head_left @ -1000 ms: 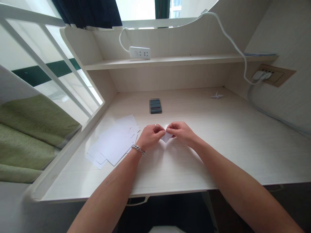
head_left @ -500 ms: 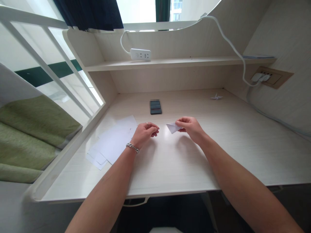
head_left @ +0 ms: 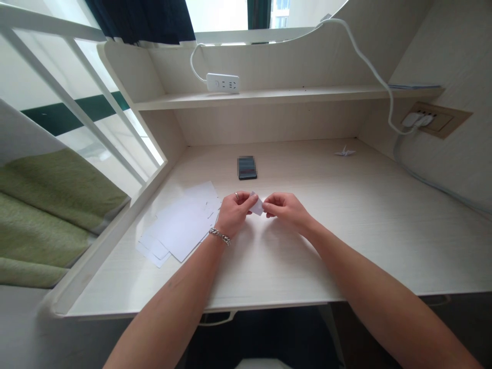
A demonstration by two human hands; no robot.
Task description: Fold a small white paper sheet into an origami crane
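Observation:
A small folded piece of white paper [head_left: 257, 206] is held between my hands, just above the desk. My left hand [head_left: 236, 209], with a ring and a chain bracelet at the wrist, pinches its left side between thumb and fingers. On the other side, the fingertips of my right hand [head_left: 283, 207] are closed at the paper's right corner. The fingers partly cover the paper, so its full shape is hidden. Left of my left hand lie several loose white sheets [head_left: 188, 220], overlapping one another.
Behind my hands a dark phone [head_left: 247, 167] lies on the desk [head_left: 369, 225]. A folded paper crane [head_left: 345, 151] sits at the back right. The shelf [head_left: 284, 96] bears a white power strip [head_left: 222, 83]; a white cable [head_left: 365, 59] runs to the wall socket [head_left: 442, 120].
My right hand has moved left with the folded paper, and my left hand has come right to grip its left side. The view has shifted slightly.

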